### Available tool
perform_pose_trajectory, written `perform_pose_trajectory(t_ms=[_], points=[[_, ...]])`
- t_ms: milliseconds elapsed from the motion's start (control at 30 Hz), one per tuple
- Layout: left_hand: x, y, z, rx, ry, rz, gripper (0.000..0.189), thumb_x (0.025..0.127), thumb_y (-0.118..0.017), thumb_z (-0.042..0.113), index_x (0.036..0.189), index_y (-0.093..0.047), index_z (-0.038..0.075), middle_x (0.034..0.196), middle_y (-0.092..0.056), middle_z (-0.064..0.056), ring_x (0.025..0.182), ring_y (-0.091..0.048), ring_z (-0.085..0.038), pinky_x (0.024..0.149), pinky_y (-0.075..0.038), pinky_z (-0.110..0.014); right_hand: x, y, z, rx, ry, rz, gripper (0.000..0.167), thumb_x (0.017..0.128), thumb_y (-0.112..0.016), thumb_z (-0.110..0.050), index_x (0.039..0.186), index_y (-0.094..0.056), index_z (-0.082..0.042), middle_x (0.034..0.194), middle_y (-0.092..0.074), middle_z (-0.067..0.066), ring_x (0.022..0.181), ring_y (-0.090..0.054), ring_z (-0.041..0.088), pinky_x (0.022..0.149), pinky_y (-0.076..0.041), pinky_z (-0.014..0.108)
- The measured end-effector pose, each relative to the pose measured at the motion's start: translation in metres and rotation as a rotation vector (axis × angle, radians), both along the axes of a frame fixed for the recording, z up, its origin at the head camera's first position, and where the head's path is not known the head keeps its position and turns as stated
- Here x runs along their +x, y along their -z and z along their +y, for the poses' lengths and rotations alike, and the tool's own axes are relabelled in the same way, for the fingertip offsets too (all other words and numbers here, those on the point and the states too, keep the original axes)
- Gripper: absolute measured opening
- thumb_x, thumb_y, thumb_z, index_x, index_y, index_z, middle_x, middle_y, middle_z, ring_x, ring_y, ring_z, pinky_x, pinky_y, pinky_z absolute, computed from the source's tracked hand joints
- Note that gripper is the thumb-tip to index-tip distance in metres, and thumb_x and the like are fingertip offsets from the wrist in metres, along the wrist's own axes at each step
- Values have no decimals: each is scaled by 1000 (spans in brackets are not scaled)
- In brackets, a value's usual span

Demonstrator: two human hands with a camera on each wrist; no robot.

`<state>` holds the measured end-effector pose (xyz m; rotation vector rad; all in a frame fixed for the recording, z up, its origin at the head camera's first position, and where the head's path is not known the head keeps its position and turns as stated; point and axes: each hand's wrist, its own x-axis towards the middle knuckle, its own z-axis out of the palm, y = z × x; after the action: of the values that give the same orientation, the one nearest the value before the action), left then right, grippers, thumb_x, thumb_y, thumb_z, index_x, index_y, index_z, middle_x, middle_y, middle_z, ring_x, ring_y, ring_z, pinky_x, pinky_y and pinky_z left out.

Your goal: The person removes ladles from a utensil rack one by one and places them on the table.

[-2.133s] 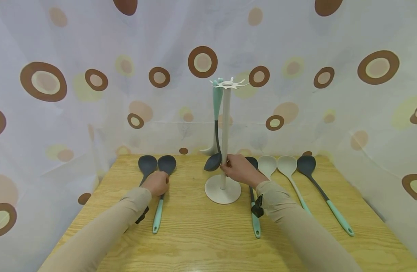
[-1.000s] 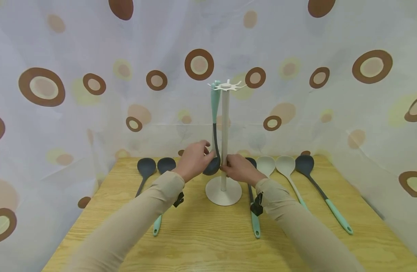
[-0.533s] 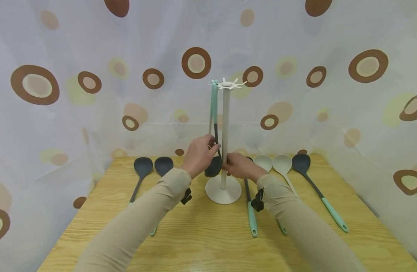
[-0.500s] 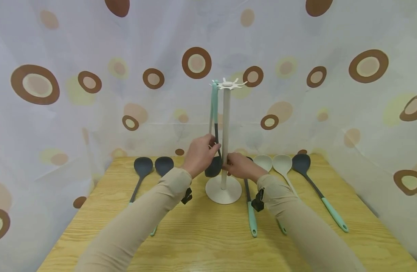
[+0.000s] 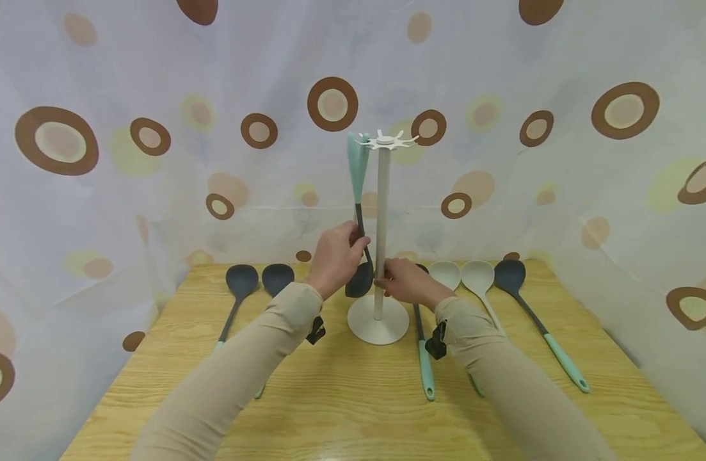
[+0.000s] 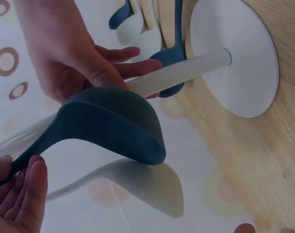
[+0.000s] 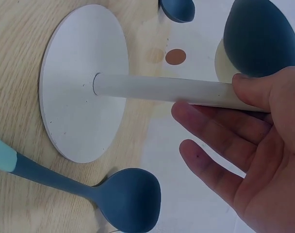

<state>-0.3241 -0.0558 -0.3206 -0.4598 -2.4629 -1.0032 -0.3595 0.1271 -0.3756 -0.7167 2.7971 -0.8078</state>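
Observation:
In the head view, my left hand [image 5: 334, 257] pinches the dark stem of a ladle [image 5: 360, 282] with a mint handle, just above its bowl. The ladle hangs bowl down beside the white utensil stand [image 5: 383, 218], its handle top leaning left of the hooked crown; whether it touches a hook I cannot tell. A white ladle [image 6: 150, 189] hangs behind it, seen in the left wrist view. My right hand [image 5: 409, 280] grips the lower part of the pole, thumb and fingers round it in the right wrist view, above the round base [image 7: 84, 116].
Two dark utensils, one a spoon [image 5: 242, 282], lie left of the stand on the wooden table [image 5: 353, 410]. To the right lie a dark spoon [image 7: 133, 199], two white ones [image 5: 478, 278] and another dark one [image 5: 511, 278]. Spotted cloth [image 5: 214, 64] surrounds the table.
My left hand has left the utensils at left, come to the stand and taken the dark ladle by its stem. The ladle's handle top has swung left. My right hand stays on the pole.

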Motion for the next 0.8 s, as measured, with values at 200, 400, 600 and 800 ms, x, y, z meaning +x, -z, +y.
perform_pose_trajectory(t_ms=[200,400,600,800], points=[[5,-6,-10,49,3,3,15,101,-62,23,98,-66,9,88,-72,-4,75,-65,-16,67,-54,-31,2,0,-1,-14,8,1,23,103,-59,-23,114,-62,-3,105,-71,13,84,-72,20,73,-57,36],[10,-10,-24,82,26,-33,14,101,-61,21,99,-66,8,89,-73,-4,75,-68,-16,68,-56,-32,2,1,-1,-31,7,-1,23,103,-59,-23,115,-62,-3,106,-71,13,84,-71,19,73,-57,37],[16,-9,-42,138,77,-52,11,100,-62,19,100,-67,9,87,-72,-5,76,-69,-16,71,-57,-34,5,-1,-1,-43,10,-11,24,103,-58,-24,116,-62,-4,110,-71,15,85,-71,19,76,-57,38],[23,-4,-60,160,118,-86,12,99,-61,17,100,-68,8,87,-73,-4,78,-71,-19,75,-57,-36,7,-3,-1,-60,8,-33,24,104,-58,-25,118,-61,-5,113,-70,15,88,-72,20,79,-58,39]])
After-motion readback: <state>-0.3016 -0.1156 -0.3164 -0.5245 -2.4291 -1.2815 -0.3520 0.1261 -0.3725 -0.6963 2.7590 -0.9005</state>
